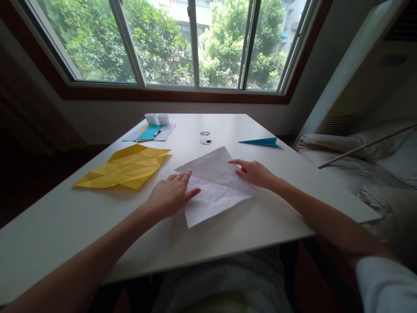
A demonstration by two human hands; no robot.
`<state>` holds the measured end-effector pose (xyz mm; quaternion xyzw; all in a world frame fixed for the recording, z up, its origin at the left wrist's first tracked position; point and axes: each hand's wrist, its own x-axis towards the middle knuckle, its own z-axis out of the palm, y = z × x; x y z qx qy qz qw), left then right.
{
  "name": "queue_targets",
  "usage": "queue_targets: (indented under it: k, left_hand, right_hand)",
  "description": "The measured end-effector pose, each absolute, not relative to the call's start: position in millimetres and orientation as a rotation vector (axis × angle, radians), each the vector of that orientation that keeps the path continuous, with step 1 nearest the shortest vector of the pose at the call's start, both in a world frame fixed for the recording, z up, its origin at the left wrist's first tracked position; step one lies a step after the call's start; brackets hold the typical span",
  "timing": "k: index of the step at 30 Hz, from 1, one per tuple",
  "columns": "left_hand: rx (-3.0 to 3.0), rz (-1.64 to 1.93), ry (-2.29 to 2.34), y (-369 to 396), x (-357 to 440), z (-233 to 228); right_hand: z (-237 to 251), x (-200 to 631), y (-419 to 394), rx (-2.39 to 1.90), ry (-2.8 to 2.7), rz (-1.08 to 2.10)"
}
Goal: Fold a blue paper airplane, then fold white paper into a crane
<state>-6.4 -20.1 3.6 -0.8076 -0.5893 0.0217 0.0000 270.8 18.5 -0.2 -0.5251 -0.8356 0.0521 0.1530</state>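
Note:
A creased white sheet of paper (213, 187) lies in the middle of the white table (97, 226), its upper part folded over. My left hand (171, 195) rests flat on the sheet's left edge, fingers stretched toward the fold. On the sheet's right side my right hand (254, 172) presses down, index finger pointing left along the fold. Neither hand lifts the paper.
A crumpled yellow sheet (125, 167) lies to the left. A teal paper plane (262, 141) sits at the back right. Far left are a grey sheet with teal paper and a pen (150, 132) and two white boxes (157, 118). A sofa (374, 161) stands to the right.

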Motion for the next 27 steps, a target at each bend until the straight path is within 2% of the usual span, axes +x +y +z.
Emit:
queue_targets:
  k: [4, 8, 13, 19, 27]
  left_hand:
    - [-2.751, 0.079, -1.653, -29.0, 2.0, 0.0]
    - [-2.816, 0.146, -1.579, -25.5, -4.5, 0.6]
    - [-2.742, 0.236, -1.675, -10.6, -25.1, 1.4]
    - [-2.514, 0.181, -1.829, 8.7, -43.5, -2.7]
    - [-2.370, 0.056, -1.813, 2.1, -26.6, -0.1]
  right_hand:
    - [-1.3, 272.9, 20.3, -1.506, -2.560, 0.052]
    - [-0.8, 275.6, 23.0, -1.301, -2.660, -0.021]
    - [-1.9, 275.9, 24.1, -0.977, -2.764, 0.155]
    - [3.4, 265.4, 14.0, -0.800, -2.871, 0.281]
    - [-5.7, 248.5, -1.7, -0.769, -2.857, 0.069]
